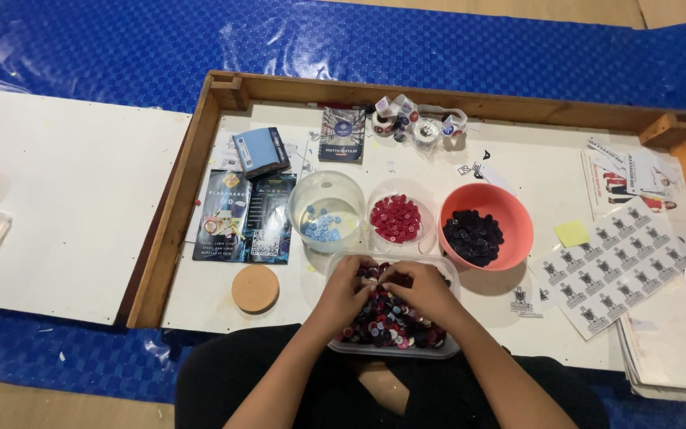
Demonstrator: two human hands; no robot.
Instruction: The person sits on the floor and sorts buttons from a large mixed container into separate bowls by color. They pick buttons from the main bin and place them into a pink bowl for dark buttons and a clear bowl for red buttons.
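A clear plastic tub (452,274) full of mixed red, dark and pale buttons sits at the near edge of a white wooden-framed tray. Both hands are down in it. My left hand (343,292) rests on the buttons at the tub's left side, fingers curled toward the middle. My right hand (425,290) lies over the right side, fingertips meeting the left hand's near the far rim; whether either pinches a button is hidden. Behind the tub stand a clear bowl (311,195) with several light blue buttons, a clear bowl (430,208) of red buttons and a salmon bowl (510,213) of dark buttons.
A round cork disc (255,287) lies left of the tub. Dark leaflets (246,216), a blue booklet (261,151) and tape rolls (416,123) fill the far side. Sticker sheets (613,266) and a yellow note (572,233) lie right. The wooden frame (175,208) borders the tray; blue sheeting lies beyond.
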